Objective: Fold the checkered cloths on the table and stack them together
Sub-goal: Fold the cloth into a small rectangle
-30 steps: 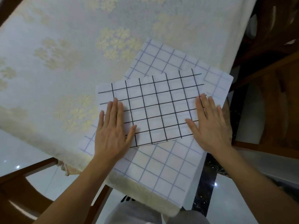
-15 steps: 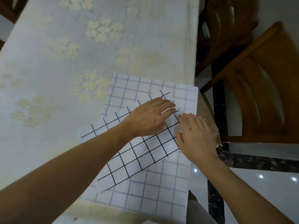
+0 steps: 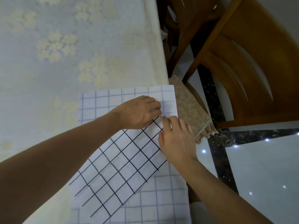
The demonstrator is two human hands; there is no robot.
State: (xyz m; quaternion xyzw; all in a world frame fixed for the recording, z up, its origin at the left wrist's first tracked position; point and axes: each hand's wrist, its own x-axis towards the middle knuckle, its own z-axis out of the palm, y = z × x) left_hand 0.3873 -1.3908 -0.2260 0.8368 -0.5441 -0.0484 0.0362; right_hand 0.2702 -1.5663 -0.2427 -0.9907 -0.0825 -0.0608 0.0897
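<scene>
Cream floral-embossed tablecloth (image 3: 64, 46) is covering the table; work is happening at its right-hand edge.

Thin white black-grid cloth (image 3: 123, 167) is lying skewed on top of a larger white blue-grid cloth (image 3: 100, 102). The lower piece is lying flat, its right edge sitting at or just past the table's edge. Both hands are meeting at the far right corner of the black-grid cloth. Judgement: a fold or re-squaring of the top piece is starting, and the stack is not yet finished.

Risks:
- With only one corner held, the free remainder could be swinging or creasing, giving a crooked fold.
- Thin fabric is lying on thin fabric, so a pull rightward could be dragging the blue-grid cloth out of square or off the edge.

Grip:
- Left hand (image 3: 137, 113) is reaching across, fingers curled tight and pinching the corner.
- Right hand (image 3: 176, 143) is closing thumb and fingertips on the adjoining edge just beside it. Blur is hiding the exact hold.

Beige leaf-patterned fringed fabric (image 3: 189, 107) is hanging beside the edge, with a brown wooden chair (image 3: 250, 62) beyond.
</scene>
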